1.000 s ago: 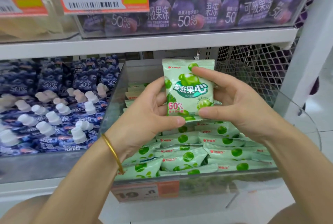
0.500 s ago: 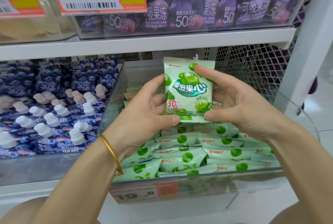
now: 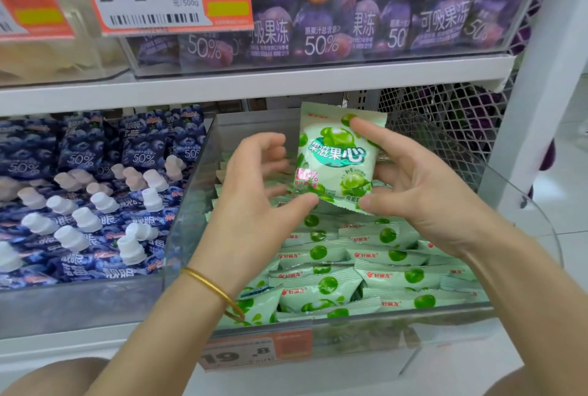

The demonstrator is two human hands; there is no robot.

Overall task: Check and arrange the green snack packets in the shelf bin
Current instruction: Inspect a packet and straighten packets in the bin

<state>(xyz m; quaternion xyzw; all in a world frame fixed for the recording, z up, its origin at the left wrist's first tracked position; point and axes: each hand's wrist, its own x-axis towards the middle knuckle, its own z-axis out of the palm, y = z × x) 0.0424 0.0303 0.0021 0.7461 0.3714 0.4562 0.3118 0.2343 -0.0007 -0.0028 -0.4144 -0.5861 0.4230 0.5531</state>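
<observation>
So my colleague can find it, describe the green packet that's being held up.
Find the clear bin on the lower shelf, right of the blue spouted pouches. Above its pile of flat-lying green packets, one packet is held in the air. It alone is upright, its full front facing the camera.

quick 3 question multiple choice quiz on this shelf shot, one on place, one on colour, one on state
1. Where do the blue pouches lie relative to the clear bin of green packets?
A. to its left
B. on the shelf above
C. inside it

2. The wrist bangle is
A. silver
B. gold
C. red

3. The held packet is
A. flat in the bin
B. torn open
C. upright, pinched by the right hand

Answers: 1 A, they fill the neighbouring bin on the left; 2 B, it shines yellow like metal; 3 C, index finger on top and thumb beneath, above the pile.
</observation>
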